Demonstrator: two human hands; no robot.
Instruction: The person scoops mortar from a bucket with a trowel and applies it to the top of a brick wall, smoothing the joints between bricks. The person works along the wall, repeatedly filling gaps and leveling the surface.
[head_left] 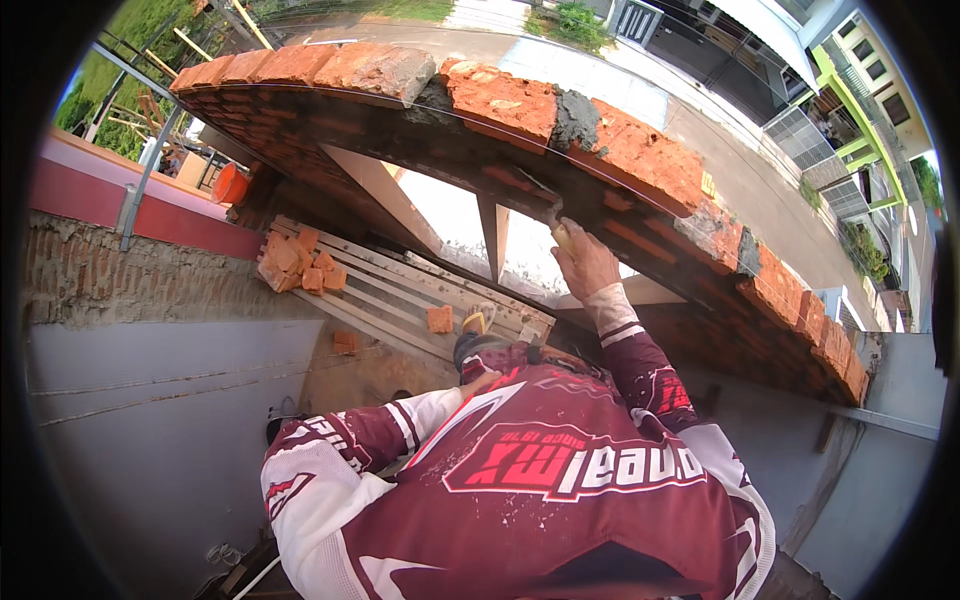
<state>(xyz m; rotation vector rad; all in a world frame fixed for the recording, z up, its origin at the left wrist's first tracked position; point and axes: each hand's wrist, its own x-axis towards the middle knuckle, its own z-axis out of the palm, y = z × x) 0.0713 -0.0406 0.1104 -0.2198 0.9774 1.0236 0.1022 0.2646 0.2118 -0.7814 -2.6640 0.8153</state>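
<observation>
My right hand [588, 262] is wrapped round the light handle of a trowel [553, 208]. The trowel's thin blade points up against the dark near face of the brick wall [390, 125], just below its top row. Orange bricks [500, 98] line the top, with grey mortar [576, 120] filling some of the gaps between them. A thin string runs along the row's near edge. My left hand [484, 383] rests low against my front; its fingers are mostly hidden, so their hold cannot be made out.
Below the wall lies a scaffold of wooden planks [390, 300], with broken bricks [290, 262] piled on its left end and one loose brick piece [440, 319]. My sandalled foot [480, 318] is on it. An orange bucket [230, 184] stands far left. A street [640, 90] lies beyond.
</observation>
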